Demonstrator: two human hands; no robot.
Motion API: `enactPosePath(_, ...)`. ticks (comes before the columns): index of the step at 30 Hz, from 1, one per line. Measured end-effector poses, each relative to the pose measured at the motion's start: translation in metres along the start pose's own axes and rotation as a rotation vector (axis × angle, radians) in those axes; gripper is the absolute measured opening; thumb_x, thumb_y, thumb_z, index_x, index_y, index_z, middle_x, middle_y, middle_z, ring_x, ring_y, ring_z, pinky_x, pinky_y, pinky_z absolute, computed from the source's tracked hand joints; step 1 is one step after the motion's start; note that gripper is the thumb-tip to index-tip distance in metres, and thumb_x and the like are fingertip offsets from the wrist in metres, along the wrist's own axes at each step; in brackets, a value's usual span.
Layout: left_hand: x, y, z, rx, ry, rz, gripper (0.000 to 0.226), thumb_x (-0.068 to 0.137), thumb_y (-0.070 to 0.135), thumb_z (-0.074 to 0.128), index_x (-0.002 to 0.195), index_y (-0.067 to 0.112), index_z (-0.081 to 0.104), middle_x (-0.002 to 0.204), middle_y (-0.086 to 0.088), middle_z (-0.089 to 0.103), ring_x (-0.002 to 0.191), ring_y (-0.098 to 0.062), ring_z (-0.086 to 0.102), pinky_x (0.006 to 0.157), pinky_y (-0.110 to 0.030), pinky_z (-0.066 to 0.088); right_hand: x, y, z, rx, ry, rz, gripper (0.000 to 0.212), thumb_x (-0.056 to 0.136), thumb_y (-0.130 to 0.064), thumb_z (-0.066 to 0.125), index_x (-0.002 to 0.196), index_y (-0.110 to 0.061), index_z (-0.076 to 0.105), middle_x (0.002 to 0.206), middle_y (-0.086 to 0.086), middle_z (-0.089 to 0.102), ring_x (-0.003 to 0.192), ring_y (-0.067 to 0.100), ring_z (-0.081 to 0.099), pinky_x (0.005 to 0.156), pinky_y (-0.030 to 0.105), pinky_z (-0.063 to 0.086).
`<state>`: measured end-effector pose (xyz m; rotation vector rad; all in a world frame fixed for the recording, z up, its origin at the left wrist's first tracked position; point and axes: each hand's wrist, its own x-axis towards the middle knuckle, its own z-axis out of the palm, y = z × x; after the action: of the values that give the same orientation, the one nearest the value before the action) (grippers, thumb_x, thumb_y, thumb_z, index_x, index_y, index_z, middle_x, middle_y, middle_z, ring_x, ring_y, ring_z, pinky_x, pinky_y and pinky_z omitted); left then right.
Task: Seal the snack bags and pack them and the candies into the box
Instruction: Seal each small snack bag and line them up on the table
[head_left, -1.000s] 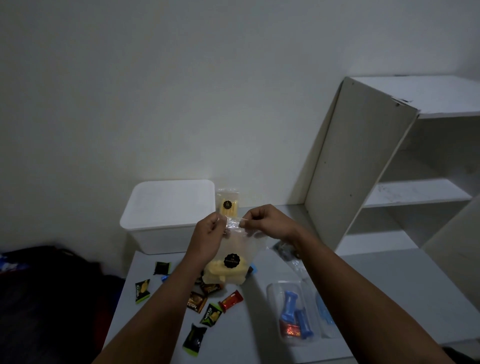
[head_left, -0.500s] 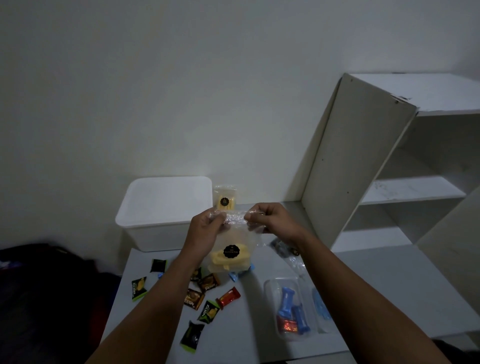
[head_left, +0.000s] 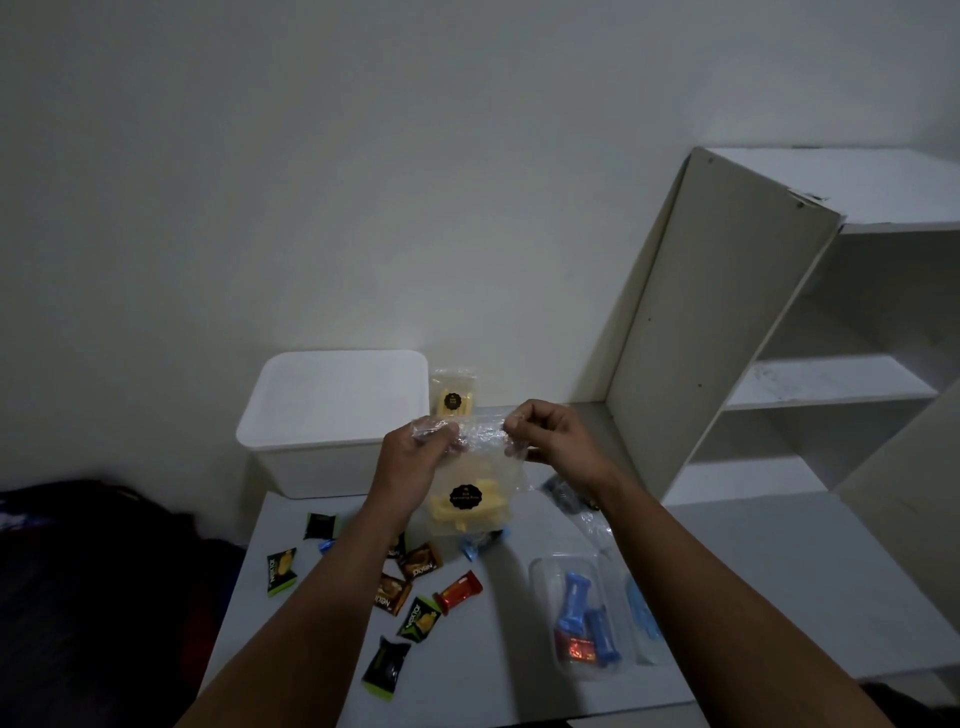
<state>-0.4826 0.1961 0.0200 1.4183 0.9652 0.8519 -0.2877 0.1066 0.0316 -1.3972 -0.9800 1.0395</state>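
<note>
Both hands, left and right, pinch the snack bag's top edge. Sealing is underway. Next, probably, press along the strip.

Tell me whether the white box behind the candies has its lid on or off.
On. The white box shows a flat white lid covering its whole top, and none of its inside is visible.

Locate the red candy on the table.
In the head view, the red candy lies on the table just left of centre, between the brown candies and the clear tray.
</note>
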Motion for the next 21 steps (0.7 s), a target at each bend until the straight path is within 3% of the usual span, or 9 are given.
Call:
enactPosePath(3,0.001,-0.005,0.001,-0.086,0.018,-0.054,0.017,0.098,0.014,0.062,0.092,0.006,0.076,0.083,-0.002,0.078,0.082,-0.015,0.073,0.083,-0.030,0.058,-0.001,-0.001,0.002,0.015,0.022,-0.013,0.014,0.095,-0.017,0.071,0.081,-0.016,0.071,0.082,0.008,0.072,0.079,0.022,0.071,0.085,0.044,0.054)
enactPosePath(6,0.000,-0.006,0.000,-0.139,0.021,-0.053,0.023,0.102,0.014,0.056,0.094,0.000,0.072,0.086,-0.008,0.075,0.082,-0.014,0.071,0.079,-0.025,0.059,-0.004,-0.002,0.002,0.069,0.040,-0.005,0.015,0.097,-0.019,0.068,0.084,-0.017,0.076,0.088,0.007,0.077,0.082,0.022,0.071,0.087,0.041,0.057)
enactPosePath(13,0.000,-0.009,-0.004,-0.066,-0.027,-0.012,0.030,0.106,0.018,0.049,0.092,0.003,0.072,0.097,-0.015,0.076,0.084,-0.015,0.069,0.081,-0.028,0.057,0.000,0.001,0.007,0.056,0.130,-0.049,0.018,0.098,-0.015,0.067,0.083,-0.013,0.075,0.081,0.009,0.075,0.080,0.023,0.070,0.085,0.041,0.056)
enactPosePath(16,0.001,-0.007,-0.002,-0.050,-0.033,0.000,0.031,0.106,0.016,0.049,0.087,0.010,0.072,0.095,-0.013,0.077,0.086,-0.016,0.070,0.085,-0.033,0.057,0.003,0.002,0.009,0.020,0.109,-0.048,0.016,0.095,-0.017,0.071,0.090,-0.002,0.075,0.086,0.013,0.076,0.082,0.026,0.071,0.087,0.046,0.056)
enactPosePath(21,0.000,-0.009,0.000,-0.036,-0.073,0.017,0.032,0.106,0.018,0.049,0.084,0.016,0.073,0.091,-0.006,0.078,0.086,-0.017,0.068,0.089,-0.037,0.057,0.005,0.004,0.016,0.025,0.150,-0.102,0.012,0.097,-0.006,0.065,0.089,0.002,0.069,0.078,0.011,0.069,0.072,0.016,0.067,0.076,0.030,0.058)
